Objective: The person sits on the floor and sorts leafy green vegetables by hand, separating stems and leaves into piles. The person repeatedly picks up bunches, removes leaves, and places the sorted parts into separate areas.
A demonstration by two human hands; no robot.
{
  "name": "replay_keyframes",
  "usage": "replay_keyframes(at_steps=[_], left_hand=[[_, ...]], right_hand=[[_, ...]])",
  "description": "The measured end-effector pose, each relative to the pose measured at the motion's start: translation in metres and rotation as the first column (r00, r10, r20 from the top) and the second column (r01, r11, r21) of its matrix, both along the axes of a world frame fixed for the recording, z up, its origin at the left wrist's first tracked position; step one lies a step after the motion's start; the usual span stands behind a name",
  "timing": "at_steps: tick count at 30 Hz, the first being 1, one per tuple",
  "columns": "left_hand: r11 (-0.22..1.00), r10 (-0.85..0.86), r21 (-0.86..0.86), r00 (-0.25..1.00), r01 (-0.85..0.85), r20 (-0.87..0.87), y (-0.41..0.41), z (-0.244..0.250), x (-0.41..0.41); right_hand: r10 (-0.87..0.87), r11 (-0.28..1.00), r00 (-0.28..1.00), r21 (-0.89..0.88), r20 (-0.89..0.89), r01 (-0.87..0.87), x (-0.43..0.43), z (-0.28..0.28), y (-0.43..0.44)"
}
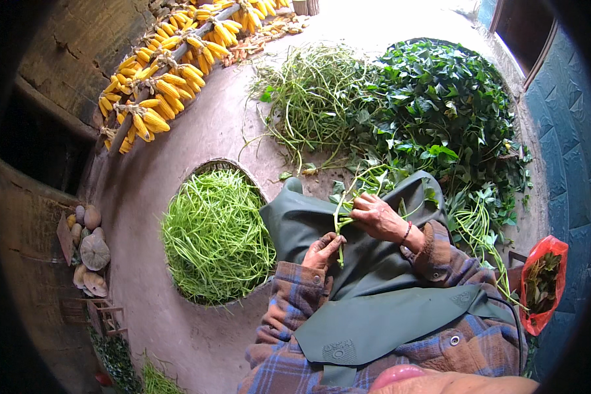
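Note:
Over my lap, covered by a dark green rubber apron [374, 315], both hands are on one leafy green vine [339, 216]. The thumb and fingers of my left hand [323, 251] pinch its lower end, and a short tip sticks out below them. Higher up and to the right, my right hand [378, 216] grips the vine's side stalks. Leaves on the vine spread past that hand toward my knee. To my left stands a round woven basket [248, 172] heaped with stripped green stalks [219, 236].
A large leafy vine heap [438, 98] lies ahead right, beside a pile of bare vines [320, 98]. A red plastic bag [544, 285] of dried leaves is at my right. Corn cobs [167, 93] hang on a pole at left; pumpkins [94, 252] sit along the wall.

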State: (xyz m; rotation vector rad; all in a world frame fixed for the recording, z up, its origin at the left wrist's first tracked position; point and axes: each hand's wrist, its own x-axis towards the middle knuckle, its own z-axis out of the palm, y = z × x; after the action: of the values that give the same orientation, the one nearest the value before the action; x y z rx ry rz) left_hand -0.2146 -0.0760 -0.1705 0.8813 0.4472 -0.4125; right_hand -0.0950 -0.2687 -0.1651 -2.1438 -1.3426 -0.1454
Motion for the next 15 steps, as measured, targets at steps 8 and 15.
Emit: replay_keyframes(at_steps=[8, 15], left_hand=[[0.937, -0.046, 0.349, 0.982, -0.022, 0.185, -0.016, -0.038, -0.003], [0.920, 0.013, 0.386, 0.987, -0.074, 0.160, -0.014, -0.005, 0.003]], right_hand=[[-0.159, 0.982, 0.927, -0.152, -0.341, 0.113, -0.073, 0.033, -0.007], [0.233, 0.972, 0.679, 0.139, -0.696, -0.190, -0.074, 0.063, -0.018]])
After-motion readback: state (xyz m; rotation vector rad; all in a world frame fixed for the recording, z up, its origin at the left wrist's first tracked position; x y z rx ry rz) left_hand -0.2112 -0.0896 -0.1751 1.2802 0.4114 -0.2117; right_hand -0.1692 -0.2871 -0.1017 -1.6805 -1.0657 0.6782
